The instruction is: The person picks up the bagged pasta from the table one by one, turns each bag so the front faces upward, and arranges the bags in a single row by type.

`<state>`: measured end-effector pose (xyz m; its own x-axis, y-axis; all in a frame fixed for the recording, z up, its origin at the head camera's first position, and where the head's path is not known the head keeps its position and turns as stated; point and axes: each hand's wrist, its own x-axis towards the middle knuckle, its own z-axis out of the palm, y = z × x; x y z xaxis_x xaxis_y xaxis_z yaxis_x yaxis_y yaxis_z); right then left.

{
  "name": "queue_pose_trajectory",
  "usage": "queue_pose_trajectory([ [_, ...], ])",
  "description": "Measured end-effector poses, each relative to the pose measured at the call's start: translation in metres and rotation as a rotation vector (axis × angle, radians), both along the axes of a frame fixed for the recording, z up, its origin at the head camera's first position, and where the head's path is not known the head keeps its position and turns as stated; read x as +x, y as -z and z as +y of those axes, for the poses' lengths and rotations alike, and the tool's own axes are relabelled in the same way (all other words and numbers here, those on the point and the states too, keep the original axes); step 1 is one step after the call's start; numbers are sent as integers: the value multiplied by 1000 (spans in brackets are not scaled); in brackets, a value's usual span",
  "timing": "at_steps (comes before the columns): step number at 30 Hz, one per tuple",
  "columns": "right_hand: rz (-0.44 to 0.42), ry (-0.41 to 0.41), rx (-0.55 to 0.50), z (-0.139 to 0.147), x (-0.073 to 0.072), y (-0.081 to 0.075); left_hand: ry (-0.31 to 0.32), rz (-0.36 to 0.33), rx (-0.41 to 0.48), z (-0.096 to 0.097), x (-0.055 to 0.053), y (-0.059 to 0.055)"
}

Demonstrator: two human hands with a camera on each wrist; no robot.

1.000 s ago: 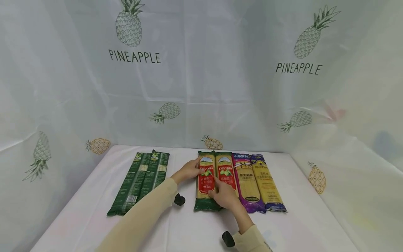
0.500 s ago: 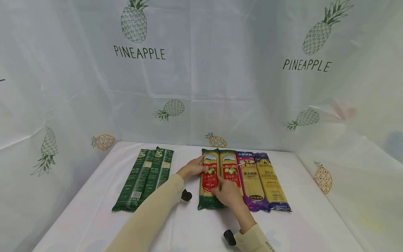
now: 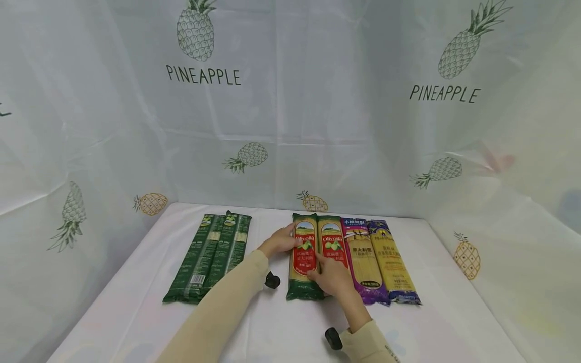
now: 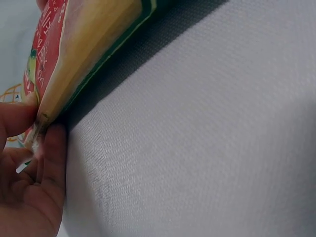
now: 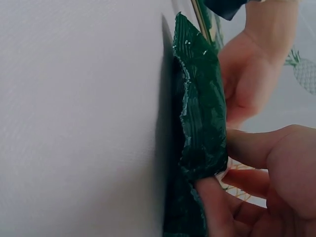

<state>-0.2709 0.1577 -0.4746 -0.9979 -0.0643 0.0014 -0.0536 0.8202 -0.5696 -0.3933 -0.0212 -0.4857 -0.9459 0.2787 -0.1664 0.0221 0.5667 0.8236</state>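
Long flat gold-and-green plastic pasta pkt w/ red Olivoilà label [image 3: 303, 259], printed side up, looked full; green near end crinkled. Lay lengthwise, near to far, approx. straight on white cloth-covered table [image 3: 272, 322]. Sat just L of matching gold-and-green pkt w/ same red label [image 3: 333, 239]; touching vs. overlapping unclear. Full contact w/ cloth: couldn't tell.

Cream left sleeve [image 3: 220, 312], cream right sleeve [image 3: 366, 342], small rounded black wrist devices [image 3: 272, 280]
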Motion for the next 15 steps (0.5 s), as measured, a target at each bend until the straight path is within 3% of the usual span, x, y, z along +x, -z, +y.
queue_pose_trajectory([
  [8,-21,24,-43,3,-2,9,13,-30,23,-1,-6,4],
  [15,14,5,-13,3,0,8,31,-90,33,-1,-15,7],
])
